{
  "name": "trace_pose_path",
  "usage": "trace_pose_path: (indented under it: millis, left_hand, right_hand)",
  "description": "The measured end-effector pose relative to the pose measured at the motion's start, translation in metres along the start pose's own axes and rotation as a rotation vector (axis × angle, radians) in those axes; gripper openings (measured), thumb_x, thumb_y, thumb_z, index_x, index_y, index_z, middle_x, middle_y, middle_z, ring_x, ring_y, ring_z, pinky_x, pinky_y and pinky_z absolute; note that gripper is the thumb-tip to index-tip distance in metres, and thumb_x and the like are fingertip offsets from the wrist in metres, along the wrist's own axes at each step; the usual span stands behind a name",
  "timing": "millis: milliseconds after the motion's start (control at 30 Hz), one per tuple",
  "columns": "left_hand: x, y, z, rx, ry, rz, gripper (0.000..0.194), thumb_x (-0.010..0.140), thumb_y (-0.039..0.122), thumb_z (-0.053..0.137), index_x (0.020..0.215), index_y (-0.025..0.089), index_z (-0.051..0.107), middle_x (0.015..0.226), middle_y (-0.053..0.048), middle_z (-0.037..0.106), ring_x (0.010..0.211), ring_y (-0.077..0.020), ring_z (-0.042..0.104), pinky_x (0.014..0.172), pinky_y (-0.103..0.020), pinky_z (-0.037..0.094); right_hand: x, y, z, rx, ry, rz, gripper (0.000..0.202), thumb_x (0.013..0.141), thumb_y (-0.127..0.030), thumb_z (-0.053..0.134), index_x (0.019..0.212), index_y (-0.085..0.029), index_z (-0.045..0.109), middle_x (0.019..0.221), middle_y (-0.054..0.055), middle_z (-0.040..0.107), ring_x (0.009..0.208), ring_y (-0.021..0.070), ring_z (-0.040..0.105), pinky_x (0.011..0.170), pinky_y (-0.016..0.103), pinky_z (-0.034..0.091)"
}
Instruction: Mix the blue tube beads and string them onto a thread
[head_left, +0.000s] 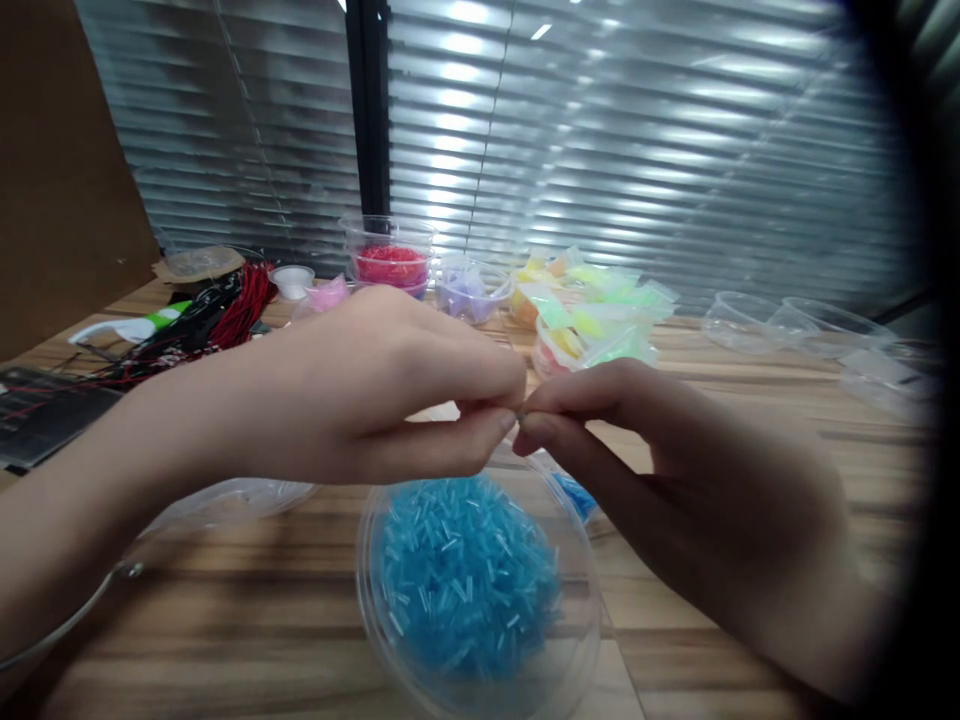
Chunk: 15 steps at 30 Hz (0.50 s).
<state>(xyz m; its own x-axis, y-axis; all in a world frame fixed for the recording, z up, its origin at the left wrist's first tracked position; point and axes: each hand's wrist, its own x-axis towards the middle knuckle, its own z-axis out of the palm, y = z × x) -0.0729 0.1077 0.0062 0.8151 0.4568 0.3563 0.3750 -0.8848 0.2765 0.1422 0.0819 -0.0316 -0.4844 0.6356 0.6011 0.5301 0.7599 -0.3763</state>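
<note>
My left hand (390, 390) reaches across from the left, its thumb and fingertips pinched together. Meeting it at the fingertips is my right hand (675, 470), also closed in a pinch. Whatever lies between the two pinches is tiny and mostly hidden, so I cannot name it. Just below both hands stands a clear round plastic bowl (581, 640) on the table. A heap of short blue translucent tube pieces (469, 575) fills much of it. Some darker blue material (576, 497) shows behind the bowl, partly covered by my right hand.
Along the back stand a tub of red pieces (390, 266), a bowl of purple packets (466, 290) and a pile of yellow and green packets (600, 305). Clear cups (750, 325) lie at right. Red and black wires (232, 310) are bundled at left, before window blinds (637, 130).
</note>
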Motion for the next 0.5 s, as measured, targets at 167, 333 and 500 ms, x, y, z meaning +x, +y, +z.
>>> trace_pose_path:
  millis: [167, 333, 500]
  left_hand:
    - [0.0015, 0.0051, 0.0028, 0.056, 0.052, 0.007, 0.016, 0.083, 0.014, 0.051, 0.070, 0.021, 0.056, 0.055, 0.003, 0.053, 0.047, -0.0095, 0.043, 0.051, -0.024, 0.032]
    - [0.0039, 0.0064, 0.0033, 0.055, 0.055, 0.021, 0.017, 0.082, 0.012, 0.050, 0.068, 0.021, 0.054, 0.054, 0.004, 0.051, 0.045, -0.0088, 0.040, 0.048, -0.025, 0.030]
    - [0.0053, 0.0062, 0.0034, 0.056, 0.068, 0.013, 0.016, 0.082, 0.013, 0.049, 0.068, 0.021, 0.053, 0.053, 0.005, 0.049, 0.043, -0.0082, 0.037, 0.045, -0.024, 0.027]
  right_hand:
    - [0.0008, 0.0001, -0.0011, -0.003, 0.003, 0.002, 0.008, 0.090, -0.025, 0.060, 0.082, -0.025, 0.063, 0.075, -0.001, 0.067, 0.064, 0.0143, 0.061, 0.055, 0.025, 0.046]
    - [0.0006, 0.0002, -0.0019, -0.030, -0.004, -0.019, 0.012, 0.090, -0.025, 0.058, 0.079, -0.024, 0.062, 0.074, -0.001, 0.066, 0.065, 0.0140, 0.061, 0.054, 0.025, 0.044]
    - [0.0025, -0.0012, -0.0027, -0.039, -0.015, -0.033, 0.016, 0.091, -0.023, 0.057, 0.076, -0.024, 0.060, 0.069, -0.002, 0.065, 0.059, 0.0130, 0.058, 0.052, 0.025, 0.042]
